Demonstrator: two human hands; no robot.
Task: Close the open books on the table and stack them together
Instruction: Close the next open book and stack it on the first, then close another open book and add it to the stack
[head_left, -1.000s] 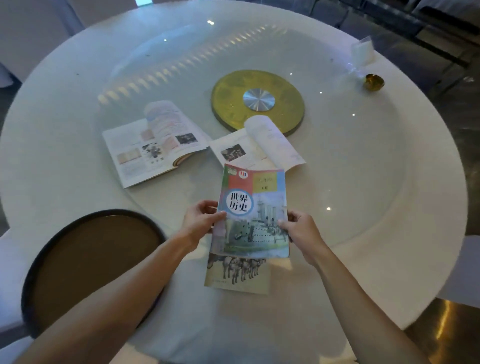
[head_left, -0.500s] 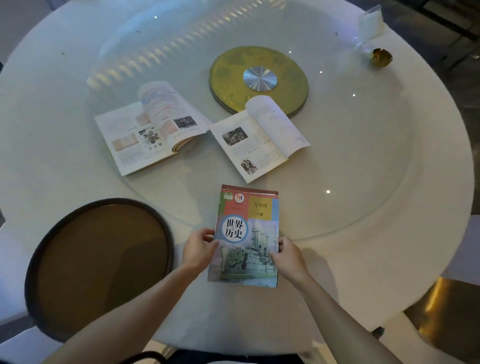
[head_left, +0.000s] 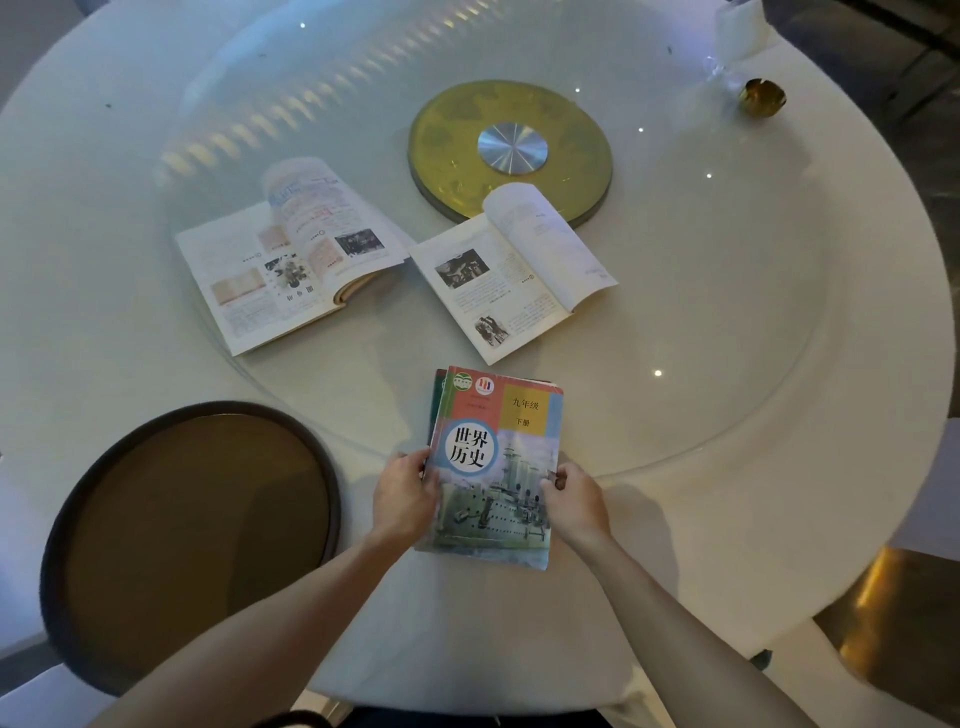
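Observation:
A closed history textbook (head_left: 498, 457) with a warship on its cover lies at the near edge of the round white table (head_left: 779, 467), on top of another closed book whose green edge shows at the left. My left hand (head_left: 405, 499) grips the stack's left side and my right hand (head_left: 574, 501) grips its right side. Two open books lie farther out on the glass: one at the left (head_left: 285, 260) with a page curling up, one in the middle (head_left: 511, 273) with its right pages arched.
A gold turntable disc (head_left: 511, 148) with a silver hub sits at the table's centre, just behind the middle open book. A round brown chair seat (head_left: 192, 525) stands near left. A small gold bowl (head_left: 762, 97) and a clear holder sit at the far right.
The closed textbook came down toward me and now rests squared on the book beneath it, which was showing below it a second ago. Both hands stay on its sides.

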